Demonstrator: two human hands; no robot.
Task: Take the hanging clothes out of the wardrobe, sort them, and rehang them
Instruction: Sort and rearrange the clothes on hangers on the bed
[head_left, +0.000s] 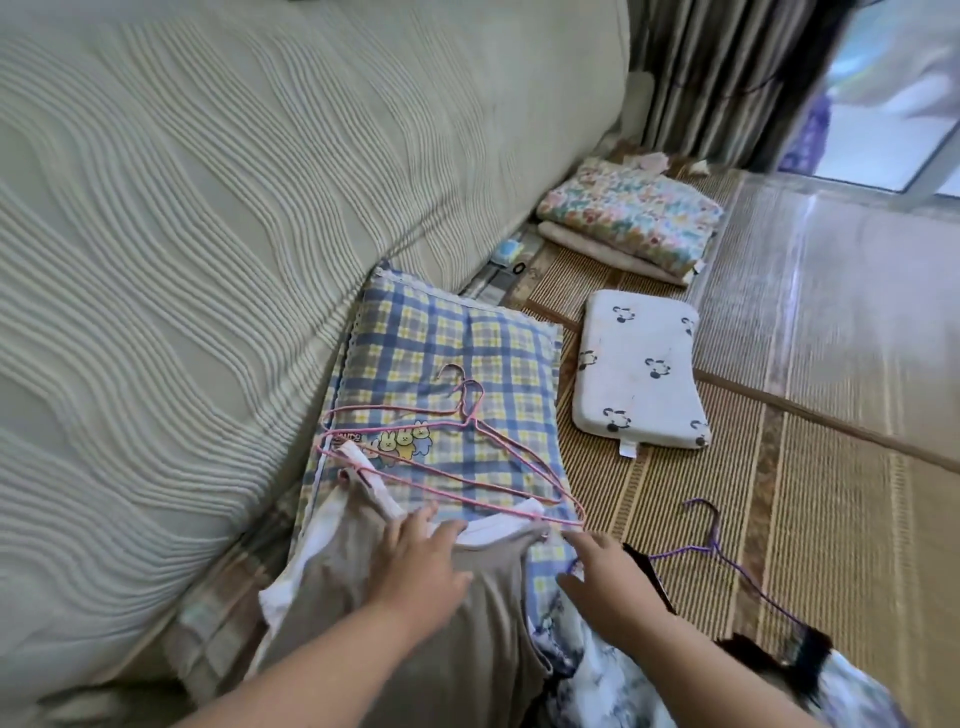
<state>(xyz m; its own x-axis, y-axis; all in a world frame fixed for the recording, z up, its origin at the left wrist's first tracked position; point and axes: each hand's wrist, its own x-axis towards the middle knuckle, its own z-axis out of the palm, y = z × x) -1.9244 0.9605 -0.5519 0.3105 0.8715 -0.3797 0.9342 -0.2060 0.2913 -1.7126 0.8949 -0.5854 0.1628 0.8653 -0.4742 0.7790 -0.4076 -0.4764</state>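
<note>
Head view: purple hanger (712, 544) half hidden lower right; two pink hangers (470, 418); left hand (423, 569) flat on beige top (483, 649), right hand (608, 577) spread, empty.

Thin pink wire hangers (470, 415) lie on a soft plaid cloth pillow (467, 353). The mat (810, 493) is woven straw, ribbed and faintly glossy.

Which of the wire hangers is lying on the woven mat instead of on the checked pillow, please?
The purple hanger, alone on the woven mat; the pink hangers rest on the checked pillow.
</note>
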